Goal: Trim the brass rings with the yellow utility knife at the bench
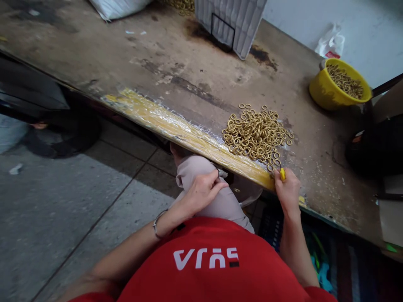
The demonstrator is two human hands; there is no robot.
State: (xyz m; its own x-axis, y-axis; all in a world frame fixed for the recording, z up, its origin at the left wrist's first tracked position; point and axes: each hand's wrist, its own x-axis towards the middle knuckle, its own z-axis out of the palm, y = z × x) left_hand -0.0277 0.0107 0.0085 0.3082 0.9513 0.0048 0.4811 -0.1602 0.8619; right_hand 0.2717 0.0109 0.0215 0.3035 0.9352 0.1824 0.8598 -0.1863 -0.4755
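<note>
A loose pile of brass-coloured metal rings (pixel 256 132) lies near the front edge of the worktable. My right hand (pixel 288 191) is at that edge, just below the pile, its fingers wrapped round a small yellow-handled tool (pixel 282 174). The tool's working end cannot be made out, and the nearest rings are just beyond my fist. Over my knee, below the table edge, my left hand (pixel 204 191) is closed, thumb and fingers together. Something small and greyish shows at its fingertips, too unclear to name. Clear-and-yellow tape (pixel 189 130) covers the table edge between the hands and further left.
A yellow bucket (pixel 330 90) full of rings stands at the back right of the worktable (pixel 126 54). A grey plastic crate (pixel 231 21) and a white sack (pixel 121 6) stand at the back. A dark round base (pixel 56 134) is on the floor left.
</note>
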